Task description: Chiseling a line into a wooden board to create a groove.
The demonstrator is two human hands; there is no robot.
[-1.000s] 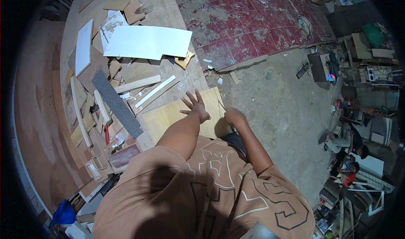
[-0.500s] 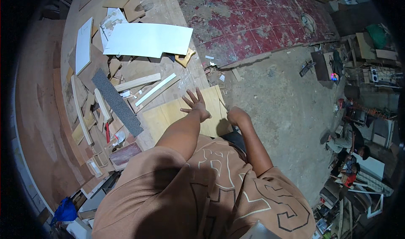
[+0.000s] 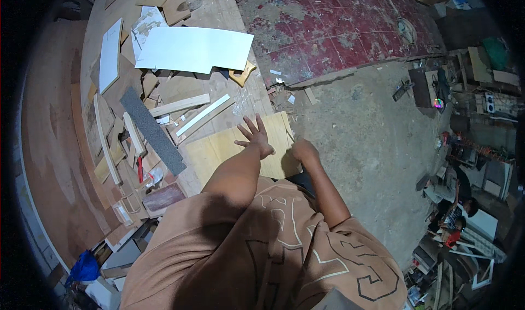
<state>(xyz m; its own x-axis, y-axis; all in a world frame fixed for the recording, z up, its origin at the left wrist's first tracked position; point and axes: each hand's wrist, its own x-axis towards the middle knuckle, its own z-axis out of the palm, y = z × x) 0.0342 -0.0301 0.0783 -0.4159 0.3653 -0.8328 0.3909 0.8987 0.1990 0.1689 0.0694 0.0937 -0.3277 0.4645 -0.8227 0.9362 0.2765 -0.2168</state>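
Observation:
A pale plywood board (image 3: 216, 154) lies at the right edge of the workbench, close against my body. My left hand (image 3: 256, 138) is pressed flat on it with the fingers spread. At the board's right edge, my right hand (image 3: 304, 150) is closed in a fist. A thin, narrow piece (image 3: 289, 130) shows just ahead of that fist, along the board's edge. Whether it is a blade or a strip of wood is too small to tell, and what sits inside the fist is hidden.
The workbench (image 3: 221, 14) carries a white panel (image 3: 194, 48), a yellow saw handle (image 3: 240, 76), a dark speckled strip (image 3: 150, 126) and several wood offcuts. Concrete floor (image 3: 361, 129) lies to the right. Another person (image 3: 462, 192) is among clutter at the far right.
My right fist has shifted slightly left, closer to the board's edge. My left hand stays spread on the board, and the view has tilted a little.

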